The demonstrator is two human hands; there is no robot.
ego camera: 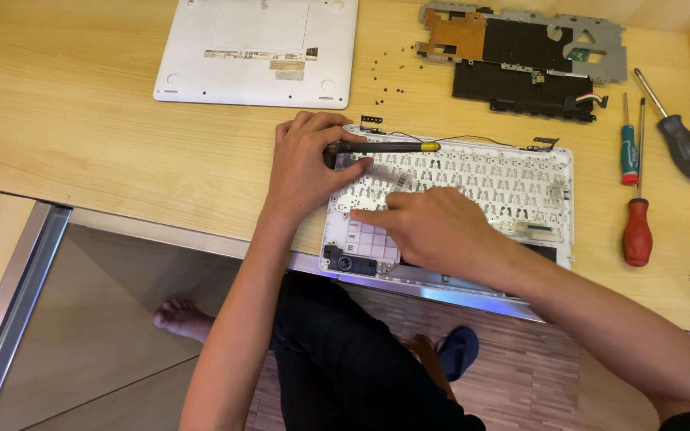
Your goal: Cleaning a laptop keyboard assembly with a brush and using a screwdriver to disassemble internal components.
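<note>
A white opened laptop base lies upside-down on the wooden desk, its metal keyboard backplate facing up. My left hand grips a black tool with a yellow band, laid along the case's far edge. My right hand rests flat on the near left part of the backplate, index finger pointing left. A small black speaker module sits at the near left corner of the case.
A white laptop bottom cover lies at the back left. A dark circuit board with metal frame lies at the back right, loose screws between them. Three screwdrivers lie right of the case. Desk edge runs near my legs.
</note>
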